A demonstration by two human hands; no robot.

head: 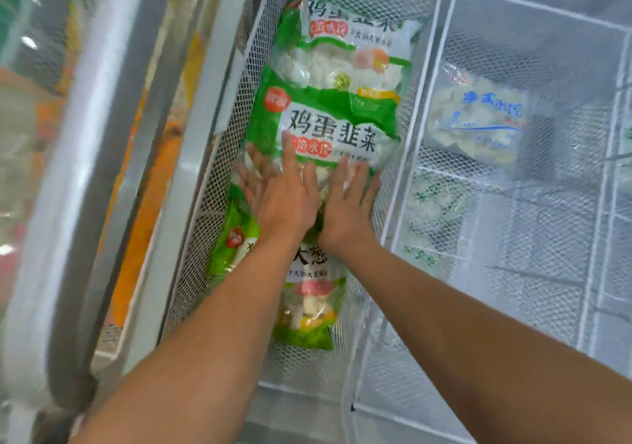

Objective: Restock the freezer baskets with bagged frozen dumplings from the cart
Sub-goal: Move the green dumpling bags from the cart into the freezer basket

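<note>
Both hands flat, fingers straight, gripping nothing: left hand (285,200) and right hand (345,204) press side by side on the middle green dumpling bag (325,125) in the left mesh basket (219,166). Green bags lie above (345,43) and below (307,300) it. A blue-print bag (478,118) sits in the next basket (444,77).

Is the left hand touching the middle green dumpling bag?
Touching. In the head view the left hand lies flat with straight fingers on the lower part of the middle green dumpling bag, no gap visible.
</note>
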